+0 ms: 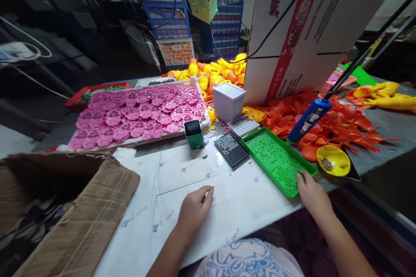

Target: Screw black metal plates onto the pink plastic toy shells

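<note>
My right hand (312, 194) pinches the near right corner of a green perforated tray (276, 160), whose mesh is scattered with small pale pieces. My left hand (196, 204) rests over the white tabletop sheet (227, 199), fingers curled together; whatever they may hold is hidden. Beyond it lies a black gridded plate (231, 150), part of its cells filled with small silvery pieces, touching the tray's left side. A green cup with a dark top (194, 134) stands to the left of that plate.
Pink flower-shaped pieces (139, 110) fill a white tray at back left. A cardboard box (107, 199) is near left. Right of the green tray are an electric screwdriver (308, 121), orange parts (292, 112) and a yellow bowl (338, 162) of screws. A white container (228, 101) stands behind.
</note>
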The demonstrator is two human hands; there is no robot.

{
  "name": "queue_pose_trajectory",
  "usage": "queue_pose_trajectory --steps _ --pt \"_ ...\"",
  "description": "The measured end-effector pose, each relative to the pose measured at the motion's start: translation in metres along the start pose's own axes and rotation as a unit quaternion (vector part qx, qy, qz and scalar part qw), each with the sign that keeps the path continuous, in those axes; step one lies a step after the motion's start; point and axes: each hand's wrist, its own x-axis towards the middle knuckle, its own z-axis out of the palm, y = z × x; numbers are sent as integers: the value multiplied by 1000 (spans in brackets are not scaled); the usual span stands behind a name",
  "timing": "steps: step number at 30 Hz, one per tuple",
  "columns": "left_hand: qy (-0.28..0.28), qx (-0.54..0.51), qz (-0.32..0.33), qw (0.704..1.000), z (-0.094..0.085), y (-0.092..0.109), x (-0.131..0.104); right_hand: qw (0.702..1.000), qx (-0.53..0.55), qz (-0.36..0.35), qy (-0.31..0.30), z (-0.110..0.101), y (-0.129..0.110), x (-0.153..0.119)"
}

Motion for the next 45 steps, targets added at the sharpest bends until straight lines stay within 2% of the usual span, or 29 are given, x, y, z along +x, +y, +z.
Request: queue_pose_trajectory --steps 6,11,14,17,19,20,21,23,24,25,26,29,32,36,39,41,43,45 --pt "-12 -51 -21 998 -2 2 -1 1000 -16 -5 -10 0 2 4" --pt "-13 -153 -51 987 0 2 -1 999 -25 -41 14 -4 4 7" --pt "-10 -254 -87 963 1 7 1 995 -27 -70 60 -14 5 4" --pt "-19 -371 -117 921 -4 19 1 982 -6 -111 152 -24 1 -14" --pt "-34 -451 -124 883 -10 30 -1 957 37 -167 233 -28 -9 -35" --pt "-53 -505 -127 852 -12 36 -2 940 65 -212 259 -28 -15 -47" --pt "-82 -606 -133 780 -15 43 -3 923 94 -267 261 -28 -24 -59" --pt "-117 -736 -135 653 -17 55 -7 883 144 -393 212 -26 -44 -81" --pt "-131 -776 -134 603 -16 60 -9 858 163 -453 179 -24 -56 -90" --pt "-142 -795 -130 575 -15 66 -12 832 181 -503 150 -22 -68 -97" --pt "-152 -805 -127 560 -13 71 -14 807 196 -542 131 -19 -80 -103" --pt "-170 -803 -125 557 -6 82 -21 744 225 -623 88 -8 -110 -114" --pt "-166 -797 -139 564 -2 87 -26 718 232 -653 66 7 -128 -118" --pt "-137 -815 -176 535 -3 84 -28 718 243 -652 33 25 -134 -119" --pt "-141 -831 -201 500 -7 80 -25 729 266 -631 -9 32 -137 -118" --pt "-148 -836 -207 486 -10 77 -20 739 285 -610 -41 35 -143 -116" --pt "-150 -834 -207 489 -14 72 -13 748 309 -582 -72 38 -152 -112" --pt "-147 -822 -200 512 -20 65 -4 755 342 -549 -108 42 -165 -107"
